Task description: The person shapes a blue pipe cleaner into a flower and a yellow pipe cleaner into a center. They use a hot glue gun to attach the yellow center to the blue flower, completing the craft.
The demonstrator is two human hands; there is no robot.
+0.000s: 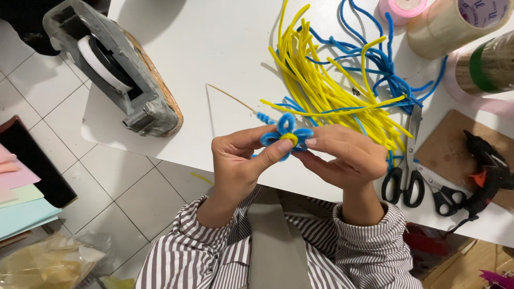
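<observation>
Both my hands hold a small blue pipe-cleaner flower (287, 129) with a yellow centre, just above the front edge of the white table (203, 48). My left hand (241, 160) pinches it from the left, thumb pressed on the yellow middle. My right hand (345, 155) grips its right side with the fingertips. A thin wooden stick (231, 98) wrapped with blue at its end runs from the flower up to the left. Behind the flower lies a pile of yellow pipe cleaners (321, 80) tangled with blue pipe cleaners (385, 69).
A grey tape dispenser (115, 69) sits at the left. Black-handled scissors (409, 160) and a second small pair (441, 195) lie to the right, by a black glue gun (487, 171) on a brown board (455, 144). Ribbon and tape rolls (455, 21) stand far right. Coloured paper (21, 203) lies on the tiled floor.
</observation>
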